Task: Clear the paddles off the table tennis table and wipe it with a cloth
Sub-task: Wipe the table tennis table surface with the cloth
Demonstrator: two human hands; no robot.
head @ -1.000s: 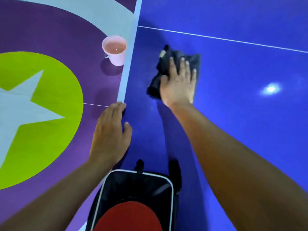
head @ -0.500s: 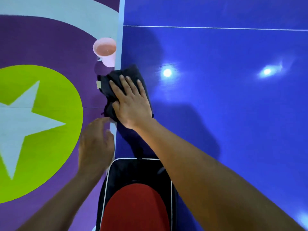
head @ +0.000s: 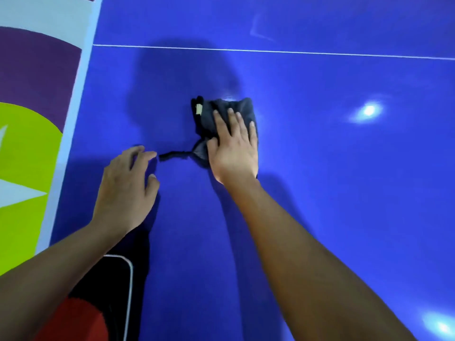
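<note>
A dark grey cloth [head: 211, 114] lies bunched on the blue table tennis table [head: 320, 168], with a thin strip trailing out to its left. My right hand [head: 234, 146] presses flat on the cloth with straight fingers. My left hand [head: 125, 188] rests on the table top to the left, fingers loosely spread, its fingertips close to the end of the trailing strip. A red paddle [head: 81, 321] lies in a black bag [head: 115, 279] with white piping at the bottom left, partly hidden by my left forearm.
The table's pale left edge [head: 73, 124] runs down the left side. Beyond it lies a floor [head: 29, 156] painted in purple, lime green and white. A white line [head: 270, 51] crosses the table farther out. Ceiling lights glare on the table at right.
My right hand has slid the cloth from the table's left edge rightward onto the table. My left hand moved from the edge onto the table top. The pink cup has left the view.
</note>
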